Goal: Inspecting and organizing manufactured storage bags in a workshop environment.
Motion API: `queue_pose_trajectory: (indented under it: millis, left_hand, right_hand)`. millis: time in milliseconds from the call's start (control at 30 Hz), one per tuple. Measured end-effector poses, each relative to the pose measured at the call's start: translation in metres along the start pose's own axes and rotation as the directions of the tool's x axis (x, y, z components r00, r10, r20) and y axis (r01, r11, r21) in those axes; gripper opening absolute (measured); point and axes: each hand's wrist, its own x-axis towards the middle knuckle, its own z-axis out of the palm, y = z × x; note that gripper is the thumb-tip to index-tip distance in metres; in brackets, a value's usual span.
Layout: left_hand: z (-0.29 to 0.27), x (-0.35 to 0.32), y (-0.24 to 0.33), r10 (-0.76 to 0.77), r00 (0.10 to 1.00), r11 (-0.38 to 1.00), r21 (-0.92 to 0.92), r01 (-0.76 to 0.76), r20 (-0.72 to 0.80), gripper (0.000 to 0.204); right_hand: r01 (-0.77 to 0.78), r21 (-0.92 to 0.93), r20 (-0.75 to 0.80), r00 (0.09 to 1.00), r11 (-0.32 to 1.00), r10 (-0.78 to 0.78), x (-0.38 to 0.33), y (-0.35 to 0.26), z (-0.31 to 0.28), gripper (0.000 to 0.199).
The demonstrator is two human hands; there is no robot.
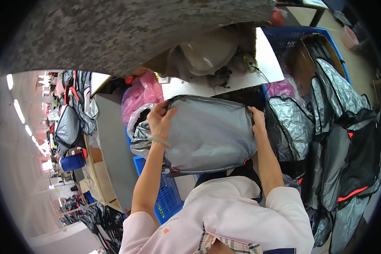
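Note:
Across my lap and in front of my body lies a large grey fabric bag piece [209,133] with dark edging and small red bits along its near edge. My left hand [160,120] grips its left edge, thumb on top and fingers bent round the rim. On the opposite side my right hand [258,118] pinches the right edge near the far corner. Both arms reach forward, and the grey fabric is spread between the hands. What lies under the piece is hidden.
Silver-lined bag pieces [343,169] are heaped at the right, beside a blue crate [326,31] with a cardboard box. Pink plastic bags [142,95] sit at the left, and a blue basket [167,197] stands below. A white worktop [266,63] is ahead, under a grey speckled surface [114,38].

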Motion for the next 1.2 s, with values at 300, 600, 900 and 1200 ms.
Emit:
queue_pose_trajectory:
  millis: [300,600,900,1200]
  left_hand:
    - [0.085,0.012,-0.004,0.078,0.97,0.984,0.14,-0.112,0.228,0.032]
    - [0.09,0.006,0.001,0.021,0.966,0.998,0.055,-0.037,0.257,0.034]
    - [0.118,0.066,-0.035,-0.091,0.95,0.993,0.098,0.064,0.299,0.03]
    - [0.133,0.114,-0.048,-0.186,0.856,0.949,-0.137,0.283,0.483,0.025]
  right_hand:
    - [0.113,-0.867,-0.172,0.847,0.486,-0.504,-0.018,0.01,-0.015,0.047]
    - [0.759,-0.364,0.536,0.645,0.54,-0.545,-0.049,-0.069,0.099,0.031]
    - [0.495,-0.709,0.243,0.84,0.502,-0.485,-0.032,-0.056,0.132,0.036]
    - [0.362,-0.74,0.134,0.905,0.566,-0.404,0.001,-0.069,0.138,0.04]
